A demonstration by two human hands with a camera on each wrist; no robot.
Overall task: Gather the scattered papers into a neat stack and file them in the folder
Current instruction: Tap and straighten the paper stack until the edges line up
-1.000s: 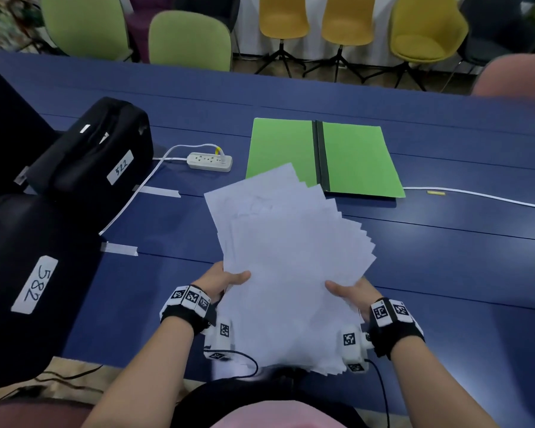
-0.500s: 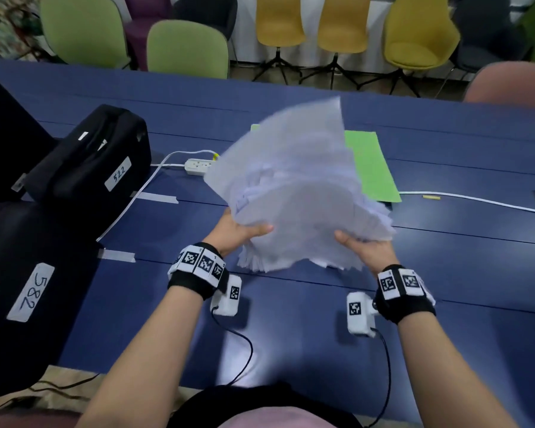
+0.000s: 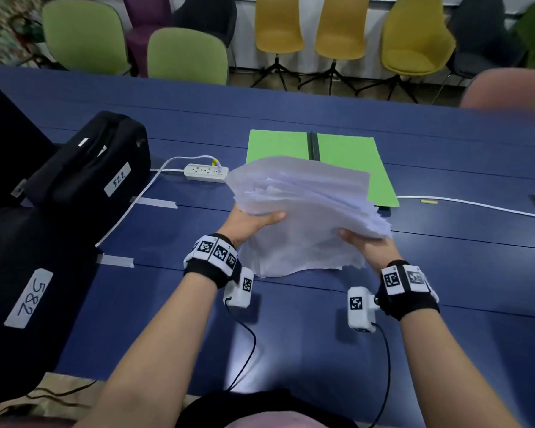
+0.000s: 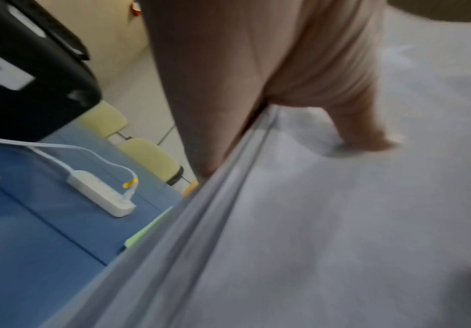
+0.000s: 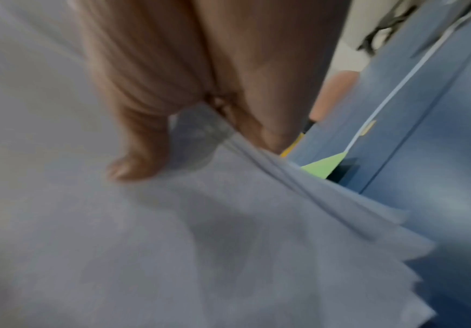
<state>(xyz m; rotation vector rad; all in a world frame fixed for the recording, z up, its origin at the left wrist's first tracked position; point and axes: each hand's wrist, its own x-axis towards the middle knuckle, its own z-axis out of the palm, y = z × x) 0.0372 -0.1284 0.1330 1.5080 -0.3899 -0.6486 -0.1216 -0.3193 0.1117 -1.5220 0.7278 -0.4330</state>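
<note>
the left hand (image 3: 247, 222) and right hand (image 3: 366, 242) each pinch a side of the loose white paper sheaf (image 3: 303, 211), thumbs on top, above the blue table (image 3: 445, 273), near the open green folder (image 3: 346, 152). its fanned corners could slip apart and scatter if either pinch slackens.
</note>
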